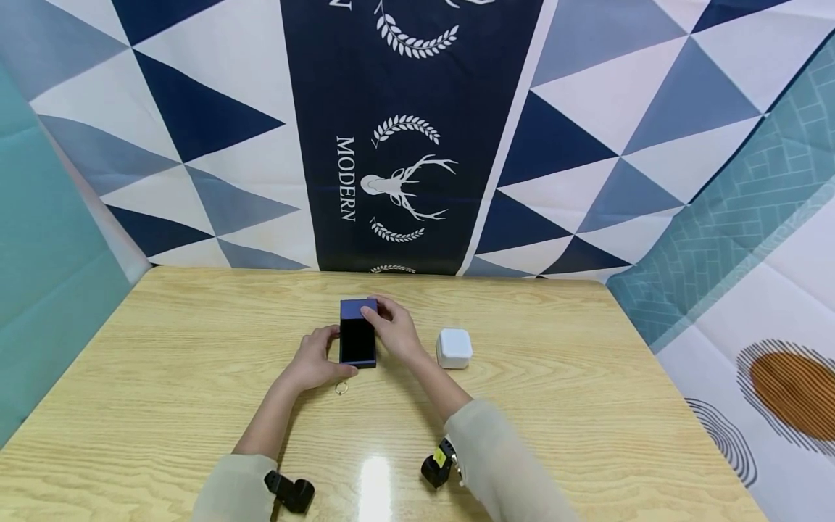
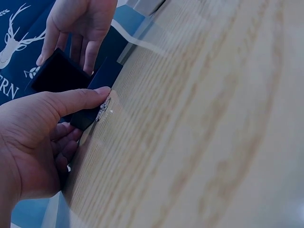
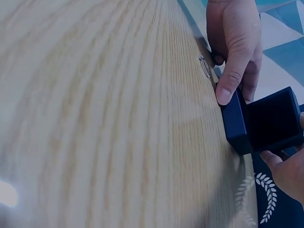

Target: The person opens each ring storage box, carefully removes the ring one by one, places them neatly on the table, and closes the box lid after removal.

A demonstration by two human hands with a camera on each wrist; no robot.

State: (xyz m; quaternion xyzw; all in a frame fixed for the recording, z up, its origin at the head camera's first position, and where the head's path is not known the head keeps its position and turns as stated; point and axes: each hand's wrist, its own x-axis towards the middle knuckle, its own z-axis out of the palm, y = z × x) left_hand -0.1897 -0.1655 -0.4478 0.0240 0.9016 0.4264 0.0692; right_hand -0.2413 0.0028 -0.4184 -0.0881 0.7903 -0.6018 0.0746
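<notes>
A small dark blue ring box (image 1: pixel 357 346) stands on the table with its lid (image 1: pixel 356 309) raised and its black inside showing. My left hand (image 1: pixel 315 360) grips the base, thumb across the front and the other fingers at the left side. My right hand (image 1: pixel 398 333) holds the lid at its right edge, thumb on one face and fingers behind. Close in front of the box, near my left thumb, lies a ring (image 1: pixel 341 388); sparkling stones show on this ring (image 2: pixel 102 109) in the left wrist view.
A white rounded cube (image 1: pixel 454 348) stands right of the box, beside my right forearm. The wooden table (image 1: pixel 196 348) ends at a patterned cloth backdrop (image 1: pixel 391 145). Black wrist cameras (image 1: pixel 291 492) are strapped to both sleeves.
</notes>
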